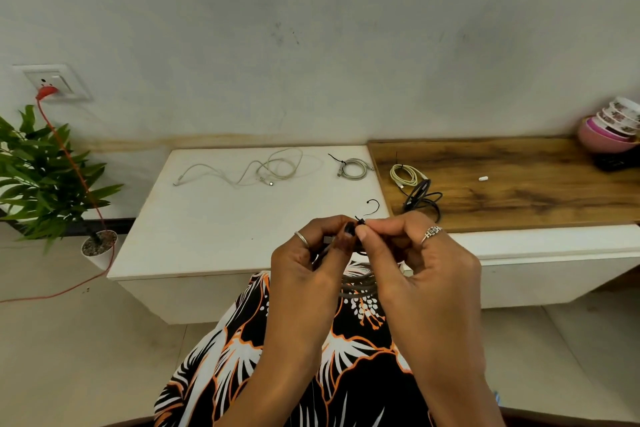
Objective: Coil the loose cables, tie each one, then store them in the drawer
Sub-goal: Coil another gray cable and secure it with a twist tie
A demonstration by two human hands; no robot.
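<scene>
Grey cable [358,282], coiled, hanging below both hands above the lap, a black tie [373,205] curling up from the pinch. Left hand [304,262] fingers curled round the coil's top; right hand [415,253] fingers pinching the tie's end beside the left thumb. Risk from here, as a guess: tie slipping from the pinch before being cinched, loops springing loose and dropping to the lap. Ahead, white desk [214,218] with a loose white cable [263,168] not yet coiled and a tied grey coil [353,169]; wooden desk [519,184] bearing a tied pale coil [404,174] and a black cable [420,199]. Plain wall, potted plant [41,170], stacked bowls [613,128]. No drawer seen open.
</scene>
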